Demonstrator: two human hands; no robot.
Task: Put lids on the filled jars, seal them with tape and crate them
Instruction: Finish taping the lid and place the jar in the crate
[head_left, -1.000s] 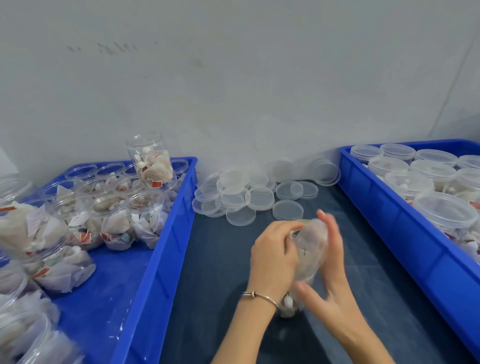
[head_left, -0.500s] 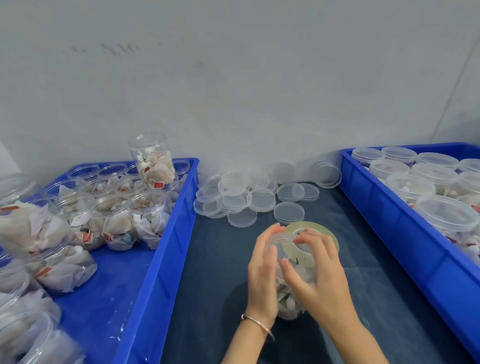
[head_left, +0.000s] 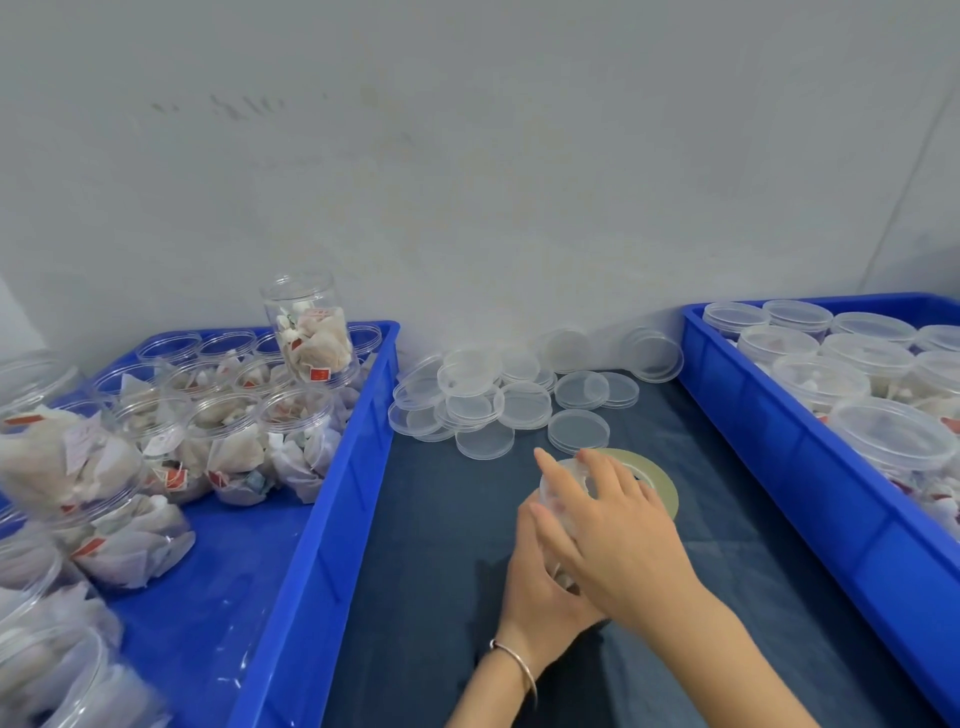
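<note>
Sealing is judged to be the step in hand: one filled jar (head_left: 558, 499) stands on the dark desk (head_left: 441, 545) between the two blue crates, and both hands are on it. The left hand (head_left: 540, 587) grips the lower body of the jar from the near side, fingers curled round it. The right hand (head_left: 618, 535) lies over the top, fingers spread and bent across the lid area; whether it pinches a tape end cannot be told. The tape roll (head_left: 657, 475) lies flat on the desk just behind the jar, partly hidden by the right hand. Whether the lid is fully seated is also hidden.

The left crate (head_left: 332, 499) holds open filled jars (head_left: 228, 441), one jar (head_left: 309, 332) perched on top of the others. The right crate (head_left: 810, 467) holds lidded jars (head_left: 883, 431). Loose lids (head_left: 498, 400) lie piled at the back of the desk against the wall.

The next move probably calls for the left hand to keep the jar steady or turn it while the right hand runs tape round the lid seam. After that, the jar belongs in the right crate. Possible fault: the smooth, clear jar may slip or tilt under uneven pressure, leaving the tape creased.
</note>
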